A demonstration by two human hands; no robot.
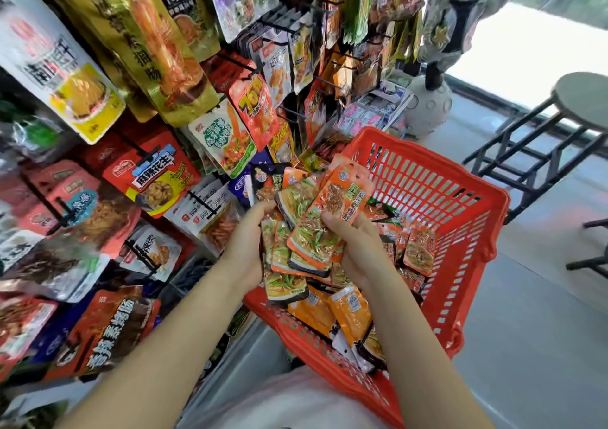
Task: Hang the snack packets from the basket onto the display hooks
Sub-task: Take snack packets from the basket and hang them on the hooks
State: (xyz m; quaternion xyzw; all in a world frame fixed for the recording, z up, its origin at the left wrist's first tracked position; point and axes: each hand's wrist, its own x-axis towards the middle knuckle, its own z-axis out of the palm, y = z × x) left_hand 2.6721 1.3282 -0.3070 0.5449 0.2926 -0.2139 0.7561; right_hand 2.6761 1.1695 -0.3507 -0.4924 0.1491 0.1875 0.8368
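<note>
Both my hands hold a fanned stack of orange snack packets (324,213) above the red plastic basket (437,198). My left hand (245,251) grips the stack's left side from below. My right hand (357,247) holds the right side, thumb pressed on the top packet. More orange packets (348,310) lie loose in the basket's bottom. The display rack with black hooks (289,27) rises to the left and ahead, full of hanging packets. One bare black hook (291,112) juts out beside a red "76" packet (255,106).
A black-legged round stool (582,99) stands at the right on the grey floor. A white round object (427,106) sits behind the basket near small boxed items (375,109). A bright window lies at the upper right.
</note>
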